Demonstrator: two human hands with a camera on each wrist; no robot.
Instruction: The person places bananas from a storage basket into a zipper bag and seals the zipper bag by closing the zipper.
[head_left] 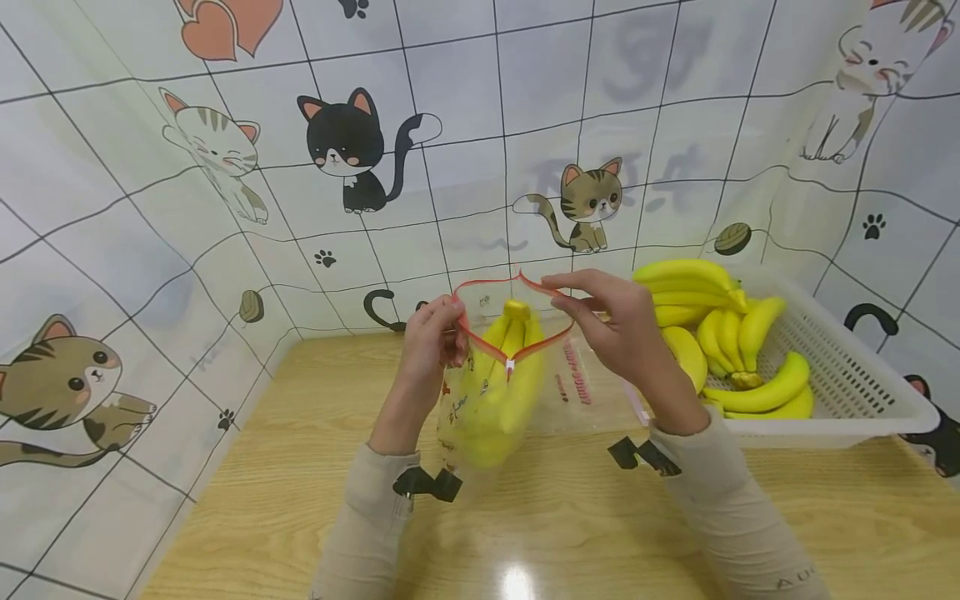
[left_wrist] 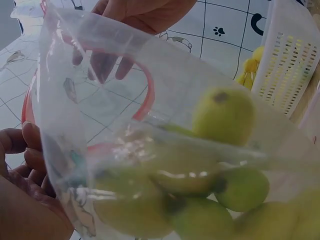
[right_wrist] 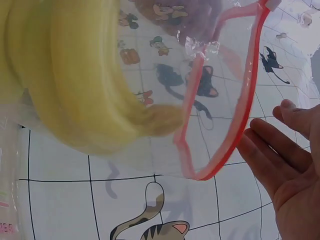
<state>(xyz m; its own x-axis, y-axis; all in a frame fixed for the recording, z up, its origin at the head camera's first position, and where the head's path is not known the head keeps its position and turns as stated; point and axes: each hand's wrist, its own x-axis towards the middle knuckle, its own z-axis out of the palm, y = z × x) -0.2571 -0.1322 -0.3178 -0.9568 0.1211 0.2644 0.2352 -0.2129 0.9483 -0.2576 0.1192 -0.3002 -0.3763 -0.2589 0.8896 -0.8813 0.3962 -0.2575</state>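
Note:
A clear zip bag (head_left: pixel 457 417) with a red zip rim and small cartoon prints stands upright over the table. Its mouth is spread wide, the white slider at the front. Inside is a bunch of bananas (head_left: pixel 517 398), stems up towards the opening. My left hand (head_left: pixel 431 342) pinches the left side of the rim. At the right side of the mouth is my right hand (head_left: pixel 611 321), thumb and fingers apart. In the right wrist view its fingertips (right_wrist: pixel 245 142) are right at the red rim, with the fingers nearly straight.
On the right a white perforated basket (head_left: pixel 847 429) holds several bunches of bananas (head_left: pixel 757 396). A flat clear bag (head_left: pixel 600 400) with pink print lies on the wooden table (head_left: pixel 300 500) behind the filled one. Cat-patterned sheeting (head_left: pixel 465 183) covers the walls.

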